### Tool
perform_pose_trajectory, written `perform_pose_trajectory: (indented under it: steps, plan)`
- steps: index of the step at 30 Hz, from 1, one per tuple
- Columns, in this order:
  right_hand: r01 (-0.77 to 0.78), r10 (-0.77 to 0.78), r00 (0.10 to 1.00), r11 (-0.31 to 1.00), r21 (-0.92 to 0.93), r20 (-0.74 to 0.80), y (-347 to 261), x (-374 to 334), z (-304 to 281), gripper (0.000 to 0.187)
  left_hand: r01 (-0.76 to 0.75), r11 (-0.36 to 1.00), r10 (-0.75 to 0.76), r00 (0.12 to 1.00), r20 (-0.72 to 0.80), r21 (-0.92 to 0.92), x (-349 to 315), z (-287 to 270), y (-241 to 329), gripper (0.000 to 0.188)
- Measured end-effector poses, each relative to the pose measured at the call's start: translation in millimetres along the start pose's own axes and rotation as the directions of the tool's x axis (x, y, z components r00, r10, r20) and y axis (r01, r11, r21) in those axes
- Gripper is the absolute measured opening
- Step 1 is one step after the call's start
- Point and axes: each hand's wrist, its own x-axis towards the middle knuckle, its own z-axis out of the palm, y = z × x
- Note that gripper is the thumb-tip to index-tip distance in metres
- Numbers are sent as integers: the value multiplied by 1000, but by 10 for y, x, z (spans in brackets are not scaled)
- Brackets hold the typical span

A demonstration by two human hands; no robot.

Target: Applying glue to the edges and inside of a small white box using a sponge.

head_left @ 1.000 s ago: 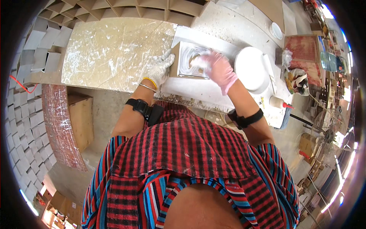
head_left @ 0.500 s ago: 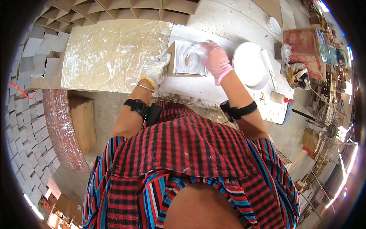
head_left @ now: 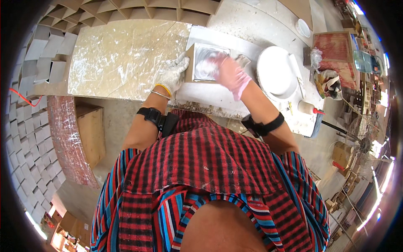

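From my feed, the right hand [head_left: 230, 74] in its pink rubber glove has slid leftward across the square grey slab in its shallow brown frame [head_left: 208, 63]; it now lies blurred, palm down with fingers together as far as I can tell, over the slab's middle, so I judge the wiping stroke is mid-pass; the left hand [head_left: 174, 75] in a white knit glove stays pressed flat, fingers spread, against the frame's left edge; the slab sits on the far side of the pale dusty workbench [head_left: 121, 63]; the round white dish [head_left: 275, 71] lies just right.
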Motion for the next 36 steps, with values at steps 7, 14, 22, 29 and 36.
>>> perform_pose_trajectory:
  steps: [7,14,22,29,36]
  plan:
    - [-193,211,977,942,274,-37,-119,53,44,45,42,998,-40,998,-38,37,-101,76,63,61]
    - [-16,-7,977,994,106,214,-222,65,-78,41,57,996,-56,998,-21,63,-88,54,70,61]
    - [-48,27,984,992,117,177,-286,-16,-166,44,20,999,-21,999,31,25,-17,-31,10,59]
    - [8,-18,995,995,103,99,-206,-74,-123,45,26,998,-26,1000,1,50,53,-94,-11,57]
    - [158,-154,987,984,81,-53,-149,-188,176,41,11,1000,-10,998,-66,15,-55,34,17,42]
